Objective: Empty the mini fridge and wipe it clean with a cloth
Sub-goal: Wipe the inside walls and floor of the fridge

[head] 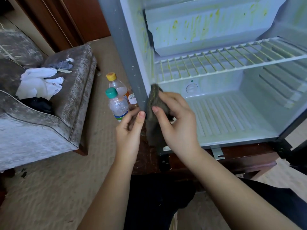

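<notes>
Right hand (174, 123) closed round a dark cloth (155, 98), pressed to the left inner wall of the fridge (126, 55).
Left hand (129, 130) is steadied by its thumb on the grey frame, fingers loosely curled, nothing held. Firm downward strokes are advised, with the cloth refolded often. Yellow stains (199, 25) at twelve o'clock are yet to be wiped. Two bottles (117, 103) are stood at nine o'clock, and reach may be hindered by the wire shelf (232, 58).

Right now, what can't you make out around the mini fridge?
Head view.
White fridge interior, top: cut by the upper edge.
White-labelled bottle: mostly behind the grey fridge side wall.
Dark grey cloth: partly under the right hand.
Left hand, grip: fingers curl out of sight.
Green-capped clear bottle, label: too small.
</notes>
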{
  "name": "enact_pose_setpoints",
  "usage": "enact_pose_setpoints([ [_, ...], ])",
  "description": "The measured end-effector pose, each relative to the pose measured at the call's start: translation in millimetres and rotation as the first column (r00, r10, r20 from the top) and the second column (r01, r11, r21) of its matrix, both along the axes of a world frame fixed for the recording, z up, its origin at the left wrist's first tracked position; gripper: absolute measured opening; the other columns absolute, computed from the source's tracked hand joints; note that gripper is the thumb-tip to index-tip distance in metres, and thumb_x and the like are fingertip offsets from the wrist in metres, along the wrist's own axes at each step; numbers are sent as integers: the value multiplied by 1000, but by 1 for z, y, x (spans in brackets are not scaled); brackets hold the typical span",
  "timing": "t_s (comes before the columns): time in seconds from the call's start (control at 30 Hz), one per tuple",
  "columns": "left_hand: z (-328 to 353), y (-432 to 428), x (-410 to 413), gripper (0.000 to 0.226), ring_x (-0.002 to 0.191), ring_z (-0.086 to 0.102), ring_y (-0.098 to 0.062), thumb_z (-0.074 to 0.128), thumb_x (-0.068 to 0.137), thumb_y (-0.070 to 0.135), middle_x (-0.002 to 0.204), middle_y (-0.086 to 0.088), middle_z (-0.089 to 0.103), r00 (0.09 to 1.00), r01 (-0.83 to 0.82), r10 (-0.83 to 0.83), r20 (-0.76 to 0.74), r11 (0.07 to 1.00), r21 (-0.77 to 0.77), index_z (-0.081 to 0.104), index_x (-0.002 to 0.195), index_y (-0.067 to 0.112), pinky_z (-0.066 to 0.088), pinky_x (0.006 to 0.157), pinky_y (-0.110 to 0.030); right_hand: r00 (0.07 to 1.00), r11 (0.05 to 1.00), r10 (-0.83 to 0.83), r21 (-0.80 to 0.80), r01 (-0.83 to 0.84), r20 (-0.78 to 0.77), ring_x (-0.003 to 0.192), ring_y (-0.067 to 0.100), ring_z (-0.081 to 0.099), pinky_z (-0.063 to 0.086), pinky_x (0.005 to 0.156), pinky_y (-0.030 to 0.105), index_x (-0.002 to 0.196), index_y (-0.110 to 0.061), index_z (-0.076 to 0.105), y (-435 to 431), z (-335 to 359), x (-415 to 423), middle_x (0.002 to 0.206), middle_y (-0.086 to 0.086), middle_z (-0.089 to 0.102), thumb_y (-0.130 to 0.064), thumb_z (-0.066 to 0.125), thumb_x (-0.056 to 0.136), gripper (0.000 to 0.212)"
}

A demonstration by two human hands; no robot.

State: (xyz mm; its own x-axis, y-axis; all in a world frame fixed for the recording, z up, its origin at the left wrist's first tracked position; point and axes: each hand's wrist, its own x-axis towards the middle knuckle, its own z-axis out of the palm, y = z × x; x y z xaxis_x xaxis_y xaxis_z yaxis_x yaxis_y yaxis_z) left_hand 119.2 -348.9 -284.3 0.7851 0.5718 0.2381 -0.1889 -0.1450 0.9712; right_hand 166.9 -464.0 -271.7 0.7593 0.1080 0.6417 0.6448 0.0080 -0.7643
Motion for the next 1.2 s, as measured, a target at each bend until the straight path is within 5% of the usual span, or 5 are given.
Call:
enact_pose_setpoints([
  [0.27, 5, -12, 0, 41, 92, 66, -13, 63, 85, 39, 89, 12, 74, 996, -84, 84, 6, 996, -26, 67, 106, 5, 52, 91, -49, 971, 963, 34, -254, -96, -238, 89, -6, 57, 38, 77, 1, 101, -11, 72, -22, -68, 1, 95, -9, 62, 1, 71, 79, 26],
  [0.6, 2, -9, -1, 57, 87, 62, -18, 63, 78, 52, 89, -4, 69, 994, -107, 107, -31, 994, -10, 67, 101, 1, 51, 90, -52, 998, 994, 57, -91, -56, 14, 114, 11, 55, 43, 96, 18, 127, -3, 59, -8, -25, 2, 122, 5, 57, -2, 59, 89, 38],
  [0.87, 0, -6, 2, 49, 78, 65, -7, 65, 85, 46, 85, 3, 71, 993, -106, 106, -42, 994, 13, 66, 102, 0, 58, 73, -32, 894, 938, 89, -266, -224, -439, 102, 11, 61, 47, 89, 20, 113, -20, 68, -31, -91, 7, 105, -7, 65, -7, 69, 84, 31],
  [1.03, -5, -1, 1, 40, 68, 54, -9, 65, 78, 59, 63, 9, 57, 994, -93, 95, -57, 995, 30, 65, 74, 20, 51, 72, -33, 990, 986, 53, -152, -73, -132, 98, 3, 57, 44, 83, 11, 115, -11, 65, -19, -57, -18, 105, -4, 62, -7, 66, 84, 32],
  [1.2, -5, -3, 1, 37, 59, 52, -2, 63, 86, 52, 55, 14, 54, 994, -87, 91, -55, 994, 65, 56, 70, 19, 54, 70, -33, 990, 987, -46, -161, 24, -130, 84, 0, 51, 38, 73, 4, 102, -5, 65, -6, -54, -14, 95, -4, 58, -6, 63, 82, 19],
])
